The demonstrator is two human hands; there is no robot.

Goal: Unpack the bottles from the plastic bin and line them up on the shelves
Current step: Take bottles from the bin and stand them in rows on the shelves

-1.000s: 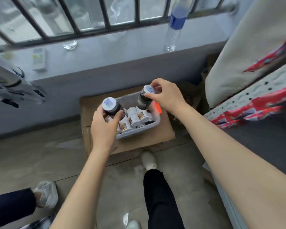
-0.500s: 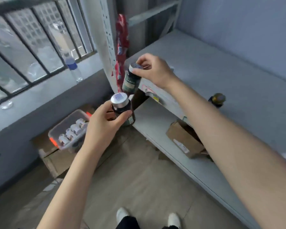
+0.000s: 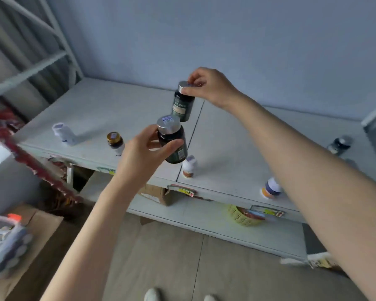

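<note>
My right hand (image 3: pixel 208 88) pinches the silver cap of a dark bottle (image 3: pixel 182 106) with thumb and fingertips, so that it hangs upright over the top shelf (image 3: pixel 91 105), close to the seam in the board. My left hand (image 3: pixel 139 153) is curled round a second dark bottle (image 3: pixel 173 144) - thumb on one side, fingers on the other - and holds it slightly tilted near the shelf's front edge. Standing on that shelf are a white bottle (image 3: pixel 63 133) at the left, a brown gold-capped bottle (image 3: pixel 115 141), a small white bottle (image 3: pixel 189 166) just beside my left one, and an orange-based bottle (image 3: pixel 270 189) farther right. The plastic bin (image 3: pixel 7 242) - blurred, bottles inside - sits at the lower left.
</note>
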